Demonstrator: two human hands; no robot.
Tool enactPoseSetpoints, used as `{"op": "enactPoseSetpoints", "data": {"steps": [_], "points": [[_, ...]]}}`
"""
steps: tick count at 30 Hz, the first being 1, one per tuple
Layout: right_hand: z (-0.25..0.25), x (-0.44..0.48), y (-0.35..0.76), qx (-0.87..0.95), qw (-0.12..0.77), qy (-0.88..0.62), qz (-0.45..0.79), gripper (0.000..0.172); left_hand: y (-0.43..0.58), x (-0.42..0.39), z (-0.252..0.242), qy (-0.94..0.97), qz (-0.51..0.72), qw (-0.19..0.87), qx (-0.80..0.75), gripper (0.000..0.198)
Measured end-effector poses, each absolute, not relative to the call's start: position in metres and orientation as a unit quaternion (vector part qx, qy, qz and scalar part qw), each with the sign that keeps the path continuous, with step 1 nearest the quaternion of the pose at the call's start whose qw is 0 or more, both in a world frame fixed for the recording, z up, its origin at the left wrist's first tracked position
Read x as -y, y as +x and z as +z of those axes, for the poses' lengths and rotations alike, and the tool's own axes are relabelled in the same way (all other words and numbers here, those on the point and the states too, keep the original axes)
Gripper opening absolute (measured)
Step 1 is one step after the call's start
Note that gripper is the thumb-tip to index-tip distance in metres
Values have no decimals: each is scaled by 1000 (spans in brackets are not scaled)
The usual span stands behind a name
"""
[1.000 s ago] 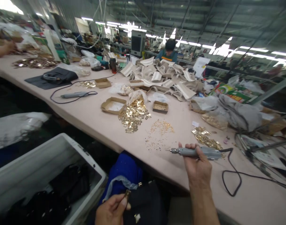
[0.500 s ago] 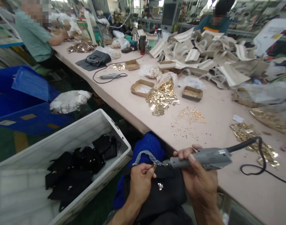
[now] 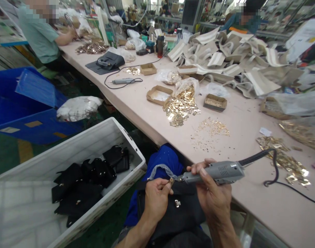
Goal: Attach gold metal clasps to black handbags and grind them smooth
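Observation:
My right hand [image 3: 211, 186] is wrapped round a grey electric screwdriver [image 3: 215, 173], held nearly level with its bit pointing left. Between the thumb and fingers of my left hand [image 3: 157, 199] is a small gold metal plate [image 3: 171, 180]. The bit's tip is at the plate or very close to it; whether they touch I cannot tell. Below both hands a black bag [image 3: 181, 213] lies on my lap, with a shiny metal clasp [image 3: 177, 203] on its front. A clear plastic-wrapped handle [image 3: 161, 167] arches above the bag, over blue cloth [image 3: 164, 158].
A white bin [image 3: 116, 125] with several black bags [image 3: 78, 193] stands at left, a blue bin [image 3: 30, 120] behind it. On the table [image 3: 147, 120] are gold plates [image 3: 181, 105], screws [image 3: 214, 126], a cardboard tray [image 3: 159, 95], another screwdriver [image 3: 123, 81] and beige bag pieces [image 3: 232, 62]. Co-workers sit beyond.
My right hand has brought the screwdriver a little left, its bit now closer to the gold plate. My left hand still pinches the plate. The view has shifted slightly.

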State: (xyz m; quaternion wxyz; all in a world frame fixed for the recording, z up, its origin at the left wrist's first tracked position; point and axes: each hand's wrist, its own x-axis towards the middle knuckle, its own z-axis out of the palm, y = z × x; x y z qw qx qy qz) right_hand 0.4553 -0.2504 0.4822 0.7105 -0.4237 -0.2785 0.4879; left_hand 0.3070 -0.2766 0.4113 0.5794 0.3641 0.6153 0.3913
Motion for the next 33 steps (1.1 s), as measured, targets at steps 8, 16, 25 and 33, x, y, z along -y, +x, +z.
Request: {"op": "enactPoseSetpoints", "data": {"steps": [8,16,25,33], "points": [[482,253,453,282,706,-425,492,35,307,275,419,366,387,575,-621,21],[486,257,444,330,690,-442,469,36,307,275,421,365,379,580,-622,24],[493,261,444,458,578,-469,486,27,308,275,422,369,381,577,-621,20],[491,256,435,484,566,-448,494,43,307,277,417,363,397,582,-609,19]]}}
